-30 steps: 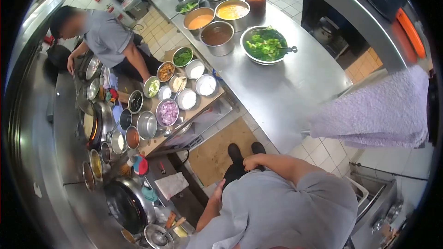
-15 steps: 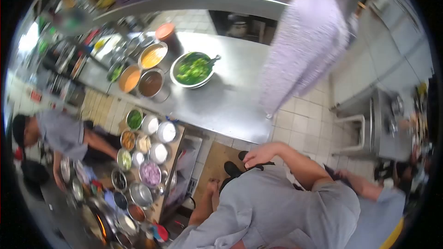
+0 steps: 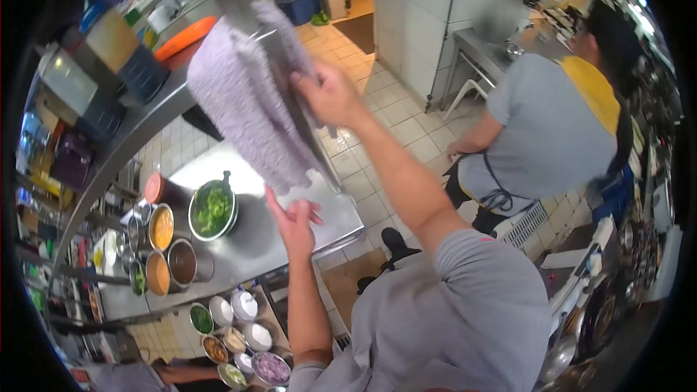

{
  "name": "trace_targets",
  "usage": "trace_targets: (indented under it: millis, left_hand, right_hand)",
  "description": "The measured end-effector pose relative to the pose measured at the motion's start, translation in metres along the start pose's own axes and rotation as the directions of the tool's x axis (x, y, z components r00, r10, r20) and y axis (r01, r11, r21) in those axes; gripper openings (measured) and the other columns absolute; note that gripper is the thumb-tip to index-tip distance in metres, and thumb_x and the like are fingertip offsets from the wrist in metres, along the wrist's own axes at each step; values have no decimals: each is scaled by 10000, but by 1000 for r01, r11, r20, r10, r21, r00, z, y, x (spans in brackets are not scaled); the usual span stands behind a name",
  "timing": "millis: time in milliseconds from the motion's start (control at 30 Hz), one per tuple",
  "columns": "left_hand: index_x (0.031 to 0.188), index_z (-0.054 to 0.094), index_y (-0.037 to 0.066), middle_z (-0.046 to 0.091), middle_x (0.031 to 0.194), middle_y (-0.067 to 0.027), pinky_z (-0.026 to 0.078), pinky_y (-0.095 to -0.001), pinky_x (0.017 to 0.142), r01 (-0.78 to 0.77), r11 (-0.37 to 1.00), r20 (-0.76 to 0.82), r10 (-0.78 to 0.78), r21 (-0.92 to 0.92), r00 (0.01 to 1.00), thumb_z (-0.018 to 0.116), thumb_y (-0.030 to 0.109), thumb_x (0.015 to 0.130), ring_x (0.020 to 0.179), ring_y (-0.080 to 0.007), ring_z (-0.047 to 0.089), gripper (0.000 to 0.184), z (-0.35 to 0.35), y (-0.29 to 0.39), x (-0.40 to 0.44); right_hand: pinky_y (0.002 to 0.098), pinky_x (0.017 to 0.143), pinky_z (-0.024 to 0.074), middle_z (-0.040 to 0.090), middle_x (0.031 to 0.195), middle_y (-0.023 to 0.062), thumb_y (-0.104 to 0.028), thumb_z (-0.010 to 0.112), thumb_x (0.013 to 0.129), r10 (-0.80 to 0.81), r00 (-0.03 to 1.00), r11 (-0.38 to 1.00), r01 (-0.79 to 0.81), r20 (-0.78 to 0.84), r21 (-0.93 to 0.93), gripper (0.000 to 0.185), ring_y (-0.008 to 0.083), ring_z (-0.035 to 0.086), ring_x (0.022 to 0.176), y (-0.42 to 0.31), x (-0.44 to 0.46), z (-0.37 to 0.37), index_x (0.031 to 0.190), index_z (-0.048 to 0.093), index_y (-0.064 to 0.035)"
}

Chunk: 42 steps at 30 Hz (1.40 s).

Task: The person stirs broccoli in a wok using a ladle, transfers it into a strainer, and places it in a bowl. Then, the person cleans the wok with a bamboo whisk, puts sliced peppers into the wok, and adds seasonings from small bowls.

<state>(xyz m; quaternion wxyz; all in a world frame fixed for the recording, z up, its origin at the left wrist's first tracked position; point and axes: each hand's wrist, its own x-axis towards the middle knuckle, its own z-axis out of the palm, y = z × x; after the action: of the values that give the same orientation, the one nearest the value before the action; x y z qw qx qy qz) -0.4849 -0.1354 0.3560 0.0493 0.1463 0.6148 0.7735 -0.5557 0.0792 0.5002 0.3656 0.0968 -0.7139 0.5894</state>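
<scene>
both arms [image 3: 410,174] reach forward, right fingers [image 3: 326,72] farther out, left fingers [image 3: 274,205] spread apart.

From my distant place, I am watching a person who is wearing a loose grey cloth shirt [image 3: 465,312] with short sleeves. The fabric is forming soft folds across the body, and the right sleeve [image 3: 470,255] is showing a small reddish mark near its top. Both forearms, the right hand [image 3: 330,94] and the left hand [image 3: 294,225] are staying uncovered. Below, dark rounded shoes [image 3: 394,240] are showing.
</scene>
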Motion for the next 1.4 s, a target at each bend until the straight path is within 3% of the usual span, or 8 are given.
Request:
trace_targets:
  millis: [167, 367, 733, 767, 900, 1000, 1267, 1400]
  left_hand:
    - [1022, 520, 58, 545, 711, -26, 388, -212, 446, 33, 996, -83, -26, 83, 996, 549, 215, 1038, 541, -71, 499, 160, 21, -6, 47]
    - [926, 538, 80, 493, 645, 20, 343, -204, 429, -43, 999, -154, 44, 9, 987, 525, 216, 1051, 506, -43, 442, 186, 15, -28, 17]
    - [942, 505, 75, 485, 629, 3, 381, -228, 418, -66, 994, -35, 69, 83, 997, 512, 240, 1064, 474, -70, 441, 205, 21, -52, 12]
    - [929, 506, 75, 488, 629, 4, 377, -227, 418, -47, 998, -20, 48, 48, 999, 519, 236, 1061, 477, -69, 443, 208, 28, -56, 9]
    - [960, 531, 69, 503, 632, 4, 403, -239, 448, -6, 999, -27, 4, -48, 1000, 533, 141, 1020, 501, -86, 481, 94, 58, -63, -10]
    - [990, 548, 48, 547, 663, -30, 429, -260, 457, -30, 999, 33, 31, -29, 999, 478, 74, 997, 506, -107, 501, 75, 61, -62, -21]
    - [1011, 542, 28, 597, 831, -58, 430, -253, 473, 73, 993, 53, -69, -97, 996, 511, 142, 1022, 521, -100, 509, 119, 41, -32, -69]
    - [1243, 562, -4, 607, 1080, -73, 476, -302, 831, -155, 973, 20, 154, 173, 988, 580, 197, 1001, 935, -152, 572, 314, 20, -1, -51]
  right_hand:
    - [503, 676, 449, 613, 820, 239, -154, 630, 927, -123, 965, 974, 73, -231, -215, 180, 475, 577, 783, 32, -32, 24, 883, 575, 12]
    - [469, 636, 445, 549, 768, 216, -166, 676, 917, -234, 953, 920, 153, -192, -362, 244, 435, 558, 711, 49, -67, 3, 805, 548, 9]
    - [448, 647, 463, 601, 833, 231, -184, 647, 953, -21, 996, 992, 10, -82, -129, 231, 409, 603, 764, 45, -76, -5, 844, 582, 9]
    - [401, 706, 491, 636, 872, 215, -224, 621, 978, 142, 990, 988, -142, -7, -69, 246, 366, 630, 805, 34, -85, -8, 936, 624, 18]
    - [358, 869, 500, 665, 995, 167, -247, 601, 988, 216, 963, 892, -261, 158, 368, 323, 285, 652, 936, 10, -115, 6, 1182, 630, 11]
    - [381, 872, 500, 658, 1037, 187, -252, 615, 979, -23, 987, 991, 2, 159, 130, 325, 310, 647, 968, -23, -120, -12, 1177, 626, 5]
    - [456, 818, 522, 686, 993, 243, -305, 613, 975, 3, 987, 1000, -8, 159, 29, 345, 421, 665, 924, -40, -136, -8, 1111, 648, 10]
    - [435, 796, 528, 699, 964, 229, -289, 620, 974, 12, 977, 999, -22, 212, 46, 336, 384, 688, 901, -33, -131, -11, 1144, 654, -1]
